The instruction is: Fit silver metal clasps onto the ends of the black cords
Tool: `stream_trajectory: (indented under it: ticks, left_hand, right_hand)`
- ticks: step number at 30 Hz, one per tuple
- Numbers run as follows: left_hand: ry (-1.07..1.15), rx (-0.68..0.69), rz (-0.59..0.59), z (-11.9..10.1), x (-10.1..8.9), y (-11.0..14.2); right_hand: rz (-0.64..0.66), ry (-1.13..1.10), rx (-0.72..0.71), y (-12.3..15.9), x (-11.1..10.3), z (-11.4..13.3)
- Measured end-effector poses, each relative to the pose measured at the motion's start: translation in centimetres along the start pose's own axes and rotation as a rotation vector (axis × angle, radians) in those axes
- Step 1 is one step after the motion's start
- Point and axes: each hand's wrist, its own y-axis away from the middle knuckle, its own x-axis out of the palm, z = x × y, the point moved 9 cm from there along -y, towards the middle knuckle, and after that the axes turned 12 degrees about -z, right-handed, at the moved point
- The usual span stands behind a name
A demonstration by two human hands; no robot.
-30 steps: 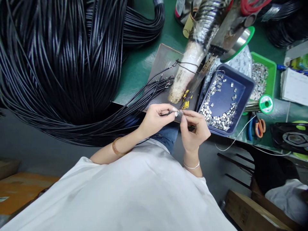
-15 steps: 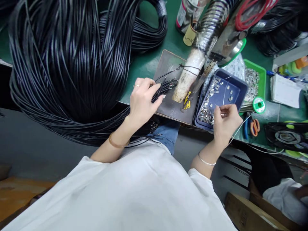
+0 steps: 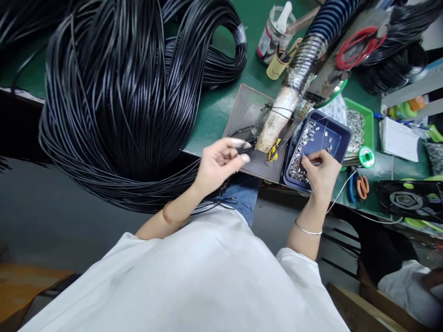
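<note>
My left hand (image 3: 221, 159) is held over the front of a grey work board, thumb and fingers apart with a gap between them. Just beyond its fingertips, the ends of several black cables (image 3: 252, 144) lie on the board (image 3: 238, 110). My right hand (image 3: 321, 170) reaches into a dark blue tray (image 3: 341, 133), its thumb and forefinger pinched together at a heap of small metal connector shells (image 3: 296, 168). Whatever sits in that pinch is too small to make out. Over the board hangs a white-wrapped hose end (image 3: 277, 120), close to the cable ends.
A huge bundle of black cable (image 3: 121, 101) covers the left of the green bench and droops over its edge. Right of the tray are a green bin (image 3: 368, 122), a solder spool (image 3: 366, 157), orange-handled pliers (image 3: 362, 186) and a small fan (image 3: 406, 200). Another person's sleeve (image 3: 403, 283) shows lower right.
My left hand has come off the black cables and drawn back slightly, its fingers parting. My right hand has moved left and down into the heap of metal shells. The view has shifted a little.
</note>
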Motion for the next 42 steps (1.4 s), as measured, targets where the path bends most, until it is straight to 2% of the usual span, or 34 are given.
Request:
stream_trajectory:
  ticks: [2,3,5,7,9,11,13,16,20,23,26,30,37,42]
  left_hand:
    - [0.036,-0.244,0.315,1.2,3.8,2.2]
    - [0.045,-0.326,0.363,1.7,4.7,3.1]
    - [0.045,-0.42,0.363,3.0,5.5,3.9]
    - [0.051,-0.483,0.295,4.6,5.5,4.0]
    - [0.058,-0.526,0.241,6.0,5.2,3.9]
    - [0.051,-0.533,0.215,6.7,5.0,3.6]
    - [0.035,-0.516,0.207,6.7,4.9,3.5]
    - [0.013,-0.477,0.205,6.1,5.1,3.2]
    - [-0.009,-0.419,0.203,5.5,5.4,2.9]
    - [-0.022,-0.415,0.197,5.6,5.4,2.8]
    - [-0.063,-0.376,0.183,5.8,5.1,2.7]
    - [-0.166,-0.23,0.188,5.6,4.9,2.5]
    - [-0.533,0.152,0.268,3.8,4.8,2.7]
    - [-0.554,0.153,0.275,3.8,4.7,2.8]
  right_hand:
    - [-0.014,-0.033,0.012,0.3,-0.2,-0.4]
    - [-0.031,-0.039,0.005,0.4,-0.4,-0.3]
    - [-0.106,-0.056,-0.019,0.9,-1.2,0.2]
    - [-0.211,-0.14,-0.021,2.0,-2.5,1.4]
    - [-0.265,-0.328,0.033,3.6,-3.4,2.7]
    - [-0.339,-0.463,0.008,5.6,-4.4,4.9]
    - [-0.371,-0.469,-0.104,7.5,-4.8,7.5]
    - [-0.239,-0.551,-0.175,9.1,-3.3,9.7]
    - [0.047,-0.747,-0.055,9.5,0.4,9.2]
    - [0.148,-0.819,-0.007,9.7,1.8,8.9]
    - [0.144,-0.816,-0.004,9.7,1.9,8.8]
    - [0.107,-0.753,-0.079,9.8,1.2,9.1]
    - [0.107,-0.482,-0.416,10.0,-0.2,10.7]
    - [0.129,-0.463,-0.422,10.0,-0.2,10.8]
